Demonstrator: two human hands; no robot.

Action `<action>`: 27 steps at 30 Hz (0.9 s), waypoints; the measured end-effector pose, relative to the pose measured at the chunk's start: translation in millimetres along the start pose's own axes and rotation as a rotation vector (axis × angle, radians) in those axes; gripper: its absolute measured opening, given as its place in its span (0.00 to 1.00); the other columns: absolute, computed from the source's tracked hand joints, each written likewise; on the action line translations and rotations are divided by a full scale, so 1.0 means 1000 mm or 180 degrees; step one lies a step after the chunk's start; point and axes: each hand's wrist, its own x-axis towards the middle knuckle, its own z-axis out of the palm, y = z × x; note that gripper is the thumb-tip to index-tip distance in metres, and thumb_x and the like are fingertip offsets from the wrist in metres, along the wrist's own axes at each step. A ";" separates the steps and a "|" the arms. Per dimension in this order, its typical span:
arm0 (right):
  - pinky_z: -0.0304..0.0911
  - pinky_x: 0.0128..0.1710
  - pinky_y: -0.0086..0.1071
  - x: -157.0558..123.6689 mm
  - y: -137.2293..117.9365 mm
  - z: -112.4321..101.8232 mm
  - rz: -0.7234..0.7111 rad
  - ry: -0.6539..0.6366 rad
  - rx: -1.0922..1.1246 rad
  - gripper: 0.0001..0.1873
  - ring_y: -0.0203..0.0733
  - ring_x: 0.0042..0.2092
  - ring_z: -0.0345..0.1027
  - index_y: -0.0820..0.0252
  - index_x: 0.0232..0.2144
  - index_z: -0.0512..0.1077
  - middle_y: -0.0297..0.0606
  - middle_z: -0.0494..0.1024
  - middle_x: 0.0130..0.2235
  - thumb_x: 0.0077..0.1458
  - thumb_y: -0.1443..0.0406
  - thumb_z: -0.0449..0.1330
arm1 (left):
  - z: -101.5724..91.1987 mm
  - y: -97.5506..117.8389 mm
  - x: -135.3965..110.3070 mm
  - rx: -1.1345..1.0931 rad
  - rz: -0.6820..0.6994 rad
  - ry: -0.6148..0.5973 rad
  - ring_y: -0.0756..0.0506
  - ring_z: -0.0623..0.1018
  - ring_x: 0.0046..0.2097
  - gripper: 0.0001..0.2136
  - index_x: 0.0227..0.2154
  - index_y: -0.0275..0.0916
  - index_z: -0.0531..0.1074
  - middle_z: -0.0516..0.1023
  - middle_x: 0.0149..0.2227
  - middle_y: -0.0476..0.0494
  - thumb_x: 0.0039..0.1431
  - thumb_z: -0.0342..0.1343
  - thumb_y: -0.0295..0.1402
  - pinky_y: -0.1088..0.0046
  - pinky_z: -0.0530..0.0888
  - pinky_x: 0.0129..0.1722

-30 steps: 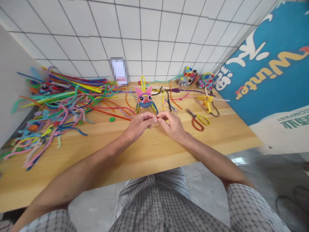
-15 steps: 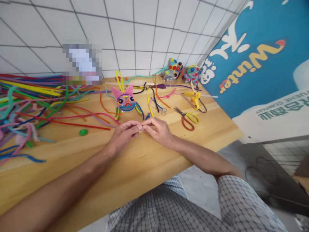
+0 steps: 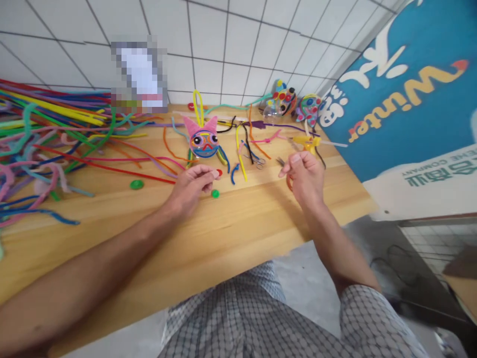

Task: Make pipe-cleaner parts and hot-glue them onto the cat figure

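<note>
Pinching one red button [image 3: 219,172] at centre frame, your left hand [image 3: 192,186] nears two green buttons [image 3: 215,193]; your right hand [image 3: 305,176] curls loosely, contents unclear.

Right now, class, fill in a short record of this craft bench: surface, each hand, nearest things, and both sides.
Surface: light wooden tabletop
Left hand: fingertips at a small red piece; grip unclear
Near it: small round green button; pink-eared cat-face pipe-cleaner figure
Right hand: fingers curled, close to the yellow glue gun
Left side: heap of coloured pipe cleaners; larger green button
Right side: blue printed banner
</note>
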 end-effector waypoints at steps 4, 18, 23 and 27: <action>0.69 0.25 0.30 -0.003 0.012 -0.048 0.0189 0.0463 -0.0034 0.30 0.34 0.21 0.67 0.54 0.23 0.68 0.27 0.72 0.20 0.55 0.38 0.69 | 0.000 0.002 0.000 0.0097 -0.0003 0.0043 0.54 0.69 0.26 0.11 0.29 0.37 0.80 0.81 0.29 0.47 0.43 0.73 0.35 0.79 0.66 0.25; 0.77 0.42 0.34 -0.028 0.002 -0.068 0.0910 0.0228 0.0841 0.12 0.37 0.37 0.80 0.50 0.36 0.83 0.33 0.88 0.42 0.48 0.60 0.76 | 0.002 0.000 0.007 0.0428 -0.0308 0.0213 0.54 0.69 0.27 0.13 0.28 0.38 0.81 0.81 0.29 0.50 0.37 0.74 0.34 0.79 0.65 0.26; 0.75 0.47 0.39 -0.024 0.016 -0.084 0.0525 0.0342 -0.0501 0.10 0.42 0.40 0.80 0.53 0.32 0.80 0.36 0.86 0.38 0.54 0.55 0.72 | -0.003 0.002 0.001 0.0540 -0.0300 0.0218 0.52 0.69 0.28 0.10 0.28 0.40 0.81 0.79 0.27 0.51 0.41 0.74 0.34 0.77 0.64 0.28; 0.72 0.50 0.45 -0.019 0.035 -0.106 0.0234 0.0048 -0.2365 0.14 0.47 0.42 0.77 0.55 0.37 0.79 0.40 0.85 0.41 0.55 0.53 0.69 | -0.006 0.000 -0.001 0.0715 -0.0240 0.0022 0.52 0.69 0.29 0.08 0.29 0.41 0.81 0.77 0.26 0.53 0.47 0.73 0.34 0.75 0.65 0.30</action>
